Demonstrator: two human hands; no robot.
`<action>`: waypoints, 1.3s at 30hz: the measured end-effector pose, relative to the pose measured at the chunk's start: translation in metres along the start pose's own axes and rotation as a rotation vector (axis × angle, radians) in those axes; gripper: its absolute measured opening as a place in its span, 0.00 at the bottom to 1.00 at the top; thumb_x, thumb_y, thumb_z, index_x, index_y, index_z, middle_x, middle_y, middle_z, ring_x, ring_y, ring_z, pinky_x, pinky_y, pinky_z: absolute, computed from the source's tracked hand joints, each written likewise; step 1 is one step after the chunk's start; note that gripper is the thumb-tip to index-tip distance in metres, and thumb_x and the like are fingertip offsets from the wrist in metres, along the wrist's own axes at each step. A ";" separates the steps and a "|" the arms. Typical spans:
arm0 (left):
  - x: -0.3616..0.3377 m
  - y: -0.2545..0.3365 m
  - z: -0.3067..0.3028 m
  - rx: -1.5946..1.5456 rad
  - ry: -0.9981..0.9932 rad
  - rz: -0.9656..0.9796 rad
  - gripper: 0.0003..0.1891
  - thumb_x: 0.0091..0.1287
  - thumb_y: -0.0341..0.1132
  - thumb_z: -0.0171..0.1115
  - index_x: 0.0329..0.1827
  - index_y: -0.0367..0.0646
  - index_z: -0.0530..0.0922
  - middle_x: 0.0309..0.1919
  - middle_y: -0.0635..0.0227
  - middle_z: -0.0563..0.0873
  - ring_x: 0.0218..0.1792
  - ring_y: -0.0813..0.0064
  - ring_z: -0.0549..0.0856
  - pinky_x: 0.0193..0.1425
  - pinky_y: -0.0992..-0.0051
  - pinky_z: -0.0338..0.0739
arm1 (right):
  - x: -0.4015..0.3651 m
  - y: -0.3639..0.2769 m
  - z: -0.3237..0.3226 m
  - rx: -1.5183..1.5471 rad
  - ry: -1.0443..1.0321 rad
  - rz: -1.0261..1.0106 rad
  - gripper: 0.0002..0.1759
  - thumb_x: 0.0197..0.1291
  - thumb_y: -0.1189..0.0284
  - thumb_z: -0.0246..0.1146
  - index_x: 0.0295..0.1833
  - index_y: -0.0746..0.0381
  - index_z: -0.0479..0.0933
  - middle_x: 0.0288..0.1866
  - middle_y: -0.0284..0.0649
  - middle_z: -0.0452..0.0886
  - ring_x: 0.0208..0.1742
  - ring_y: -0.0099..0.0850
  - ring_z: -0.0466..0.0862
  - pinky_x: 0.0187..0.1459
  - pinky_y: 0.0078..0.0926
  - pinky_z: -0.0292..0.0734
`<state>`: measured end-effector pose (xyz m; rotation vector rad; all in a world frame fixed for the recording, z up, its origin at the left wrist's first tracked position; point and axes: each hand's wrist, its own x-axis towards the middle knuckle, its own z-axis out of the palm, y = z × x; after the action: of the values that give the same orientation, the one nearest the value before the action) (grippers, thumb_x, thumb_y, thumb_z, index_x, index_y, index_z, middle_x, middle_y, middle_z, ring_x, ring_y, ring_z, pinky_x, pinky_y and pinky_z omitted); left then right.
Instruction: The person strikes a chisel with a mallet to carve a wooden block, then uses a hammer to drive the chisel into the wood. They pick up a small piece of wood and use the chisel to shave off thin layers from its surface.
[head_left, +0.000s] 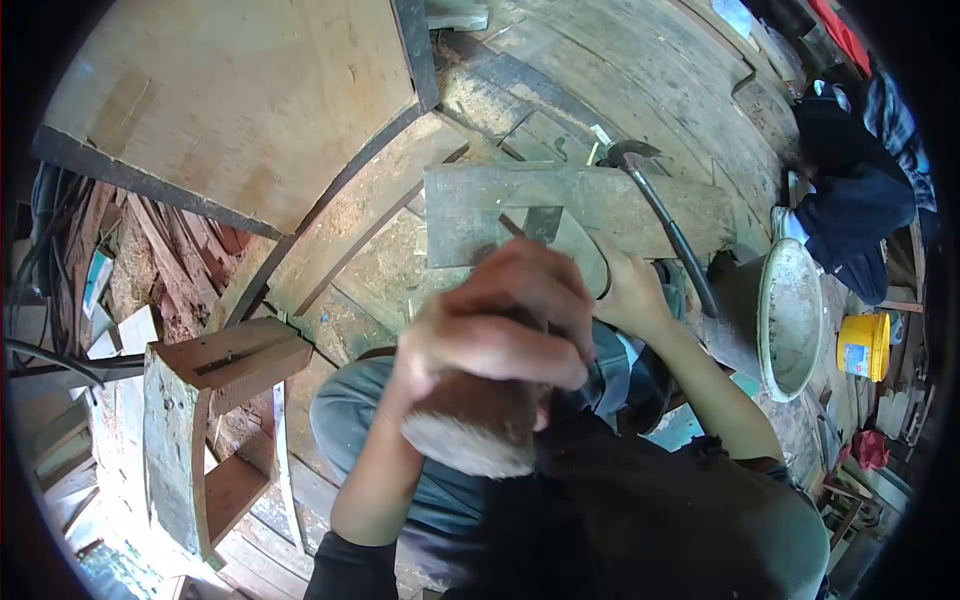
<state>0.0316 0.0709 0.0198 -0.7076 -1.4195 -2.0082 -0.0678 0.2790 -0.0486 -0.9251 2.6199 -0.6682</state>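
Note:
My left hand (505, 315) is raised close to the camera, its fingers wrapped round a thick wooden handle (470, 440) with a pale flat end. Past the fist shows a dark, flat, blade-like piece (543, 222); whether it joins the handle is hidden. My right hand (632, 290) grips a pale piece of wood with a curved edge (582, 245), which lies over a thick plank (465, 205). Its fingertips are partly out of sight. Across the plank's right part rests a hammer (672, 225) with a long dark handle, near my right hand.
A whitish bucket (790, 320) stands at right, with a yellow tub (862, 345) beyond it. At left are a wooden frame (180, 450), scrap strips (170, 250) and a large dark-edged plywood panel (240, 90). Another person's dark-clothed leg (850, 220) appears at far right.

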 end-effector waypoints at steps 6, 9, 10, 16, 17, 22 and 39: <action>0.000 -0.012 -0.029 -0.225 0.012 0.057 0.14 0.61 0.45 0.76 0.39 0.45 0.86 0.35 0.59 0.87 0.39 0.57 0.83 0.49 0.60 0.78 | -0.007 0.006 0.008 0.311 0.038 0.017 0.39 0.53 0.62 0.77 0.66 0.67 0.69 0.53 0.59 0.83 0.57 0.56 0.83 0.56 0.44 0.79; -0.014 -0.015 -0.022 -0.280 0.083 -0.006 0.12 0.60 0.45 0.74 0.32 0.45 0.86 0.34 0.59 0.87 0.39 0.54 0.83 0.48 0.58 0.78 | -0.023 0.010 0.023 0.314 0.048 0.055 0.38 0.54 0.65 0.77 0.66 0.67 0.69 0.55 0.56 0.82 0.58 0.53 0.83 0.57 0.42 0.78; -0.015 -0.014 -0.022 -0.283 0.086 -0.004 0.12 0.60 0.45 0.74 0.32 0.45 0.86 0.34 0.59 0.87 0.39 0.54 0.83 0.48 0.58 0.78 | -0.026 0.011 0.026 0.363 0.040 0.024 0.37 0.54 0.66 0.77 0.66 0.66 0.69 0.54 0.55 0.82 0.58 0.51 0.84 0.57 0.40 0.77; -0.014 0.001 -0.013 -0.265 0.034 -0.225 0.12 0.63 0.40 0.68 0.20 0.58 0.80 0.27 0.65 0.88 0.38 0.57 0.81 0.49 0.57 0.72 | -0.036 0.010 0.030 0.459 0.051 0.071 0.35 0.54 0.67 0.77 0.64 0.66 0.70 0.52 0.51 0.82 0.54 0.44 0.85 0.57 0.36 0.77; -0.014 0.005 -0.010 -0.267 0.035 -0.223 0.12 0.63 0.40 0.68 0.20 0.58 0.80 0.27 0.65 0.88 0.38 0.57 0.81 0.49 0.57 0.72 | -0.036 0.011 0.029 0.456 0.051 0.071 0.35 0.54 0.67 0.77 0.64 0.66 0.70 0.52 0.51 0.82 0.54 0.44 0.85 0.57 0.36 0.77; -0.010 0.020 -0.002 -0.214 0.043 -0.290 0.15 0.66 0.43 0.64 0.18 0.56 0.80 0.26 0.66 0.89 0.36 0.59 0.81 0.52 0.57 0.71 | -0.037 0.010 0.029 0.522 0.043 0.031 0.35 0.55 0.68 0.78 0.65 0.66 0.70 0.53 0.47 0.82 0.55 0.36 0.84 0.57 0.33 0.77; -0.029 -0.013 -0.031 -0.382 -0.134 -0.134 0.31 0.75 0.61 0.47 0.29 0.46 0.88 0.38 0.48 0.90 0.46 0.47 0.82 0.52 0.51 0.76 | -0.042 0.017 0.027 0.502 0.039 0.021 0.29 0.63 0.67 0.72 0.64 0.66 0.70 0.49 0.45 0.83 0.51 0.36 0.84 0.54 0.33 0.78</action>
<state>0.0399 0.0494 -0.0185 -0.9451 -1.1909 -2.4111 -0.0337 0.3092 -0.0763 -0.7302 2.3109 -1.2689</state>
